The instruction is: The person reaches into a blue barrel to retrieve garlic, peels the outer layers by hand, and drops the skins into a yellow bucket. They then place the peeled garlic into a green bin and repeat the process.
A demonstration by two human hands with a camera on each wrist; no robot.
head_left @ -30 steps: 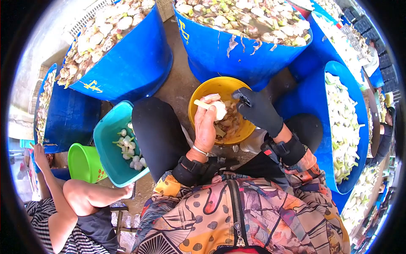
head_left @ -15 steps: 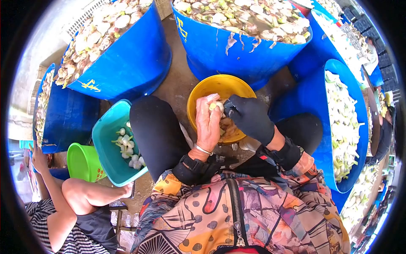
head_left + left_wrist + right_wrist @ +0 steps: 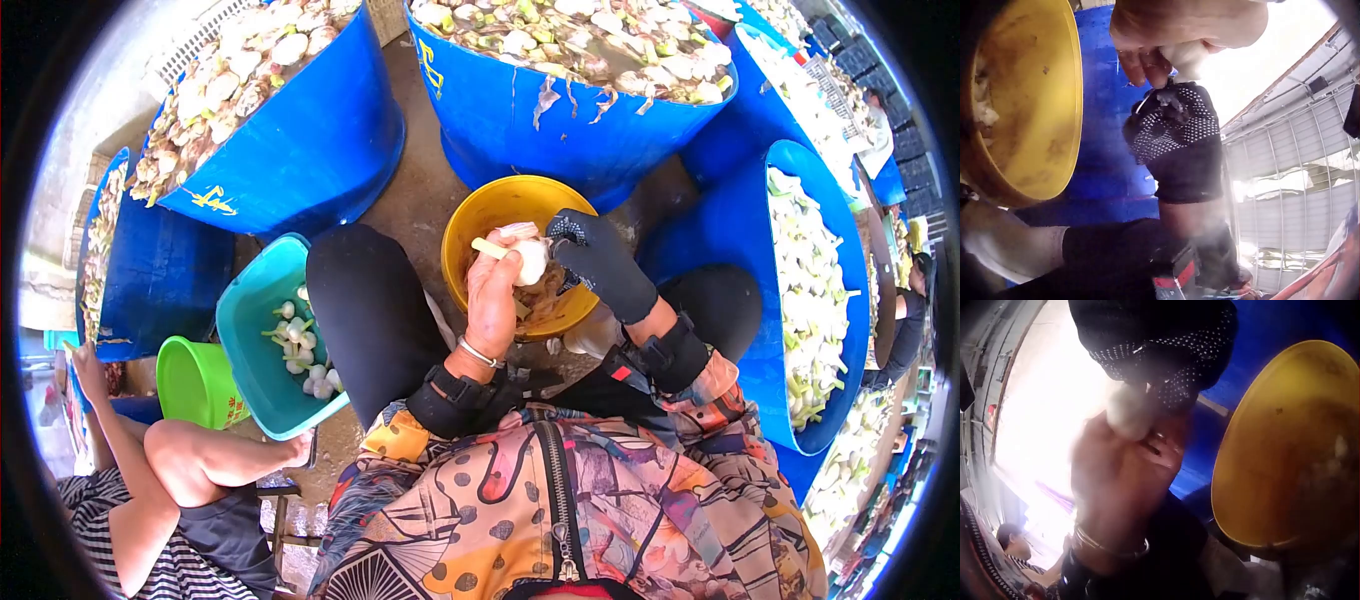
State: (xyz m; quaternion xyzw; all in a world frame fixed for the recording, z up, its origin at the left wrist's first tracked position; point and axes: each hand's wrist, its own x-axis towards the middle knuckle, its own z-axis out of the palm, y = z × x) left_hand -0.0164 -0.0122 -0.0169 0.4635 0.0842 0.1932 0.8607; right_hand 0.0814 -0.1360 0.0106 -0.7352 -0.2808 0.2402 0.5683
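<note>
My bare left hand point(image 3: 493, 300) grips a garlic bulb point(image 3: 535, 262), its pale stem pointing left. A black glove with white dots covers my right hand point(image 3: 605, 270), whose curled fingers are at the bulb's right side. In the left wrist view, a greyish scrap of garlic skin point(image 3: 1171, 100) lies at the gloved fingers, and a thin pale line shows beside it. The right wrist view has the rounded white bulb point(image 3: 1127, 412) between both hands. Below them stands a yellow bucket point(image 3: 520, 198) with brownish peelings point(image 3: 548, 308) inside.
Several big blue barrels point(image 3: 590, 130) of garlic stand ahead and on both sides. A teal basin point(image 3: 240, 330) with white garlic bulbs point(image 3: 300, 340) is left of my knee, beside a lime-green bucket point(image 3: 195, 385). Another person point(image 3: 170, 500) sits at the lower left.
Half a second ago both hands were closer together, with the garlic bulb mostly covered. Now they have parted slightly, and the bulb shows again with its stem to the left.
</note>
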